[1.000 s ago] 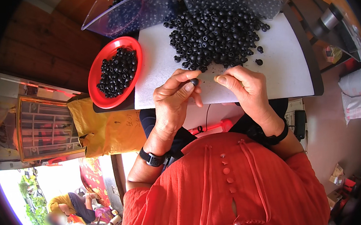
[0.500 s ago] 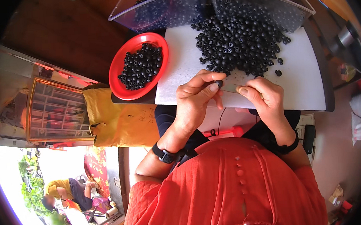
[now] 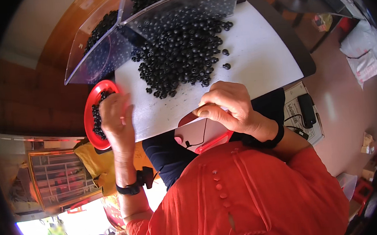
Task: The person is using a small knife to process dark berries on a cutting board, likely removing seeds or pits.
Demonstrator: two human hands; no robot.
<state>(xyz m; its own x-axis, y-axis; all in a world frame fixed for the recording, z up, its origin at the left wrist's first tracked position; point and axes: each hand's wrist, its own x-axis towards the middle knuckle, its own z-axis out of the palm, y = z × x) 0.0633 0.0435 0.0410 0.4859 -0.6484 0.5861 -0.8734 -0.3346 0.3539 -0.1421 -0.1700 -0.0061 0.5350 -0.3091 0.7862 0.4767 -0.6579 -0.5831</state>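
Head view | white board [image 3: 258, 53] across the middle | clear bins [image 3: 99, 60] at far left and centre | bead pile [image 3: 177, 52] mid-board, before bins | red plate [image 3: 89, 118] left, holding beads | right hand [image 3: 227, 105] at near edge, thumb clenched against forefinger, contents unclear | left hand [image 3: 116, 116] over plate, blurred, grip cannot be told | two loose beads [image 3: 226, 66] right of pile

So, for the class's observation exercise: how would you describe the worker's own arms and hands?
The left hand and right hand are gloveless, their fingers uncovered. Short red sleeves leave both forearms bare. Each wrist wears a black band; the left band carries a chunky dark block.
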